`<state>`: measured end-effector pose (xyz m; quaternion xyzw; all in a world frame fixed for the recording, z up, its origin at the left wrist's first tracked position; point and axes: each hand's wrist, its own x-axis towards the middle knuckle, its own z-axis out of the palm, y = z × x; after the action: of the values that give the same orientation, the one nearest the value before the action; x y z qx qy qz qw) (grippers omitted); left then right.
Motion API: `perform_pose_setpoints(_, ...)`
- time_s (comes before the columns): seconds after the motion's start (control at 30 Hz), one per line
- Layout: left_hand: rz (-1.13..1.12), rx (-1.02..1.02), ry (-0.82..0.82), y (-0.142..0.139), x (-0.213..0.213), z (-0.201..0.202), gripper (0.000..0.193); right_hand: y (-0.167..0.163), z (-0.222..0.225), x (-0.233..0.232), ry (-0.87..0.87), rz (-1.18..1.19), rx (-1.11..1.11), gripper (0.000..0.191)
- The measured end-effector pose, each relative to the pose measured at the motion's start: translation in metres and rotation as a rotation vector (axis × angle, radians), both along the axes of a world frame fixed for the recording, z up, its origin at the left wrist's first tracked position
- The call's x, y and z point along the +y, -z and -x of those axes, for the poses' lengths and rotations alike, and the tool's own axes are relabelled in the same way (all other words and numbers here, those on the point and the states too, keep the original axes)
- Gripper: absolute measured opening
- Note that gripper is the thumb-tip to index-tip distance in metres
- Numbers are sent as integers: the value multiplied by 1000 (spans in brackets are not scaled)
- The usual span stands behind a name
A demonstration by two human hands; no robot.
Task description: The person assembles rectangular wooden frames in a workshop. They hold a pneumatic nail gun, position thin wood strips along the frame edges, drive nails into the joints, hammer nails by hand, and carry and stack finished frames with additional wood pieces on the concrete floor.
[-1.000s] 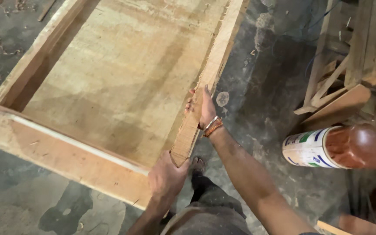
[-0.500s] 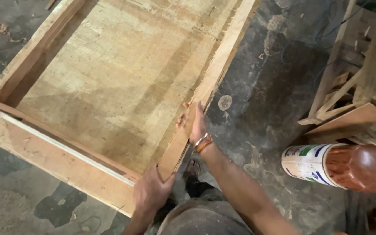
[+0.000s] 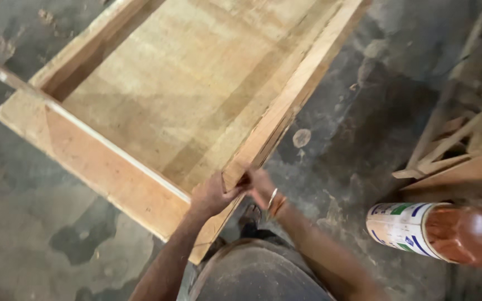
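Note:
A large wooden frame with a plywood panel inside lies on the dark concrete floor. Its right side rail runs from the top right down to the near corner. My left hand grips the near end of that rail from the inner side. My right hand, with bangles on the wrist, holds the same rail end from the outer side. Both hands sit close together, just above my knee.
A white can with a brown lid lies on its side on the floor at the right. Loose wooden offcuts are stacked at the far right. My foot rests beside the frame's corner.
My right hand slid down the rail towards the near corner, and my left hand moved up onto the rail end. The two hands now meet at one spot. The view shifted slightly.

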<state>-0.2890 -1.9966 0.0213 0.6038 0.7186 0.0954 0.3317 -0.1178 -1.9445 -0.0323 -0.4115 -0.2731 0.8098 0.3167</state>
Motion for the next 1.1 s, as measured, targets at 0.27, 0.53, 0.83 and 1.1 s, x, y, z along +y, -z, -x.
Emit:
perform_pose_setpoints(0.27,-197,-196,426,-16,-31,83,41,8,55,-106,-76,-335,-21,44)
perform_pose_setpoints(0.53,-907,-212,514,39,-55,115,19,3,77,-142,77,-499,-731,45)
perform_pose_setpoints(0.83,-1013,-147,543,46,-57,114,22,-24,97,-151,233,-578,-839,41)
perform_pose_setpoints(1.1,-867,-225,455,14,-69,109,30,-55,110,-158,280,-850,-979,29)
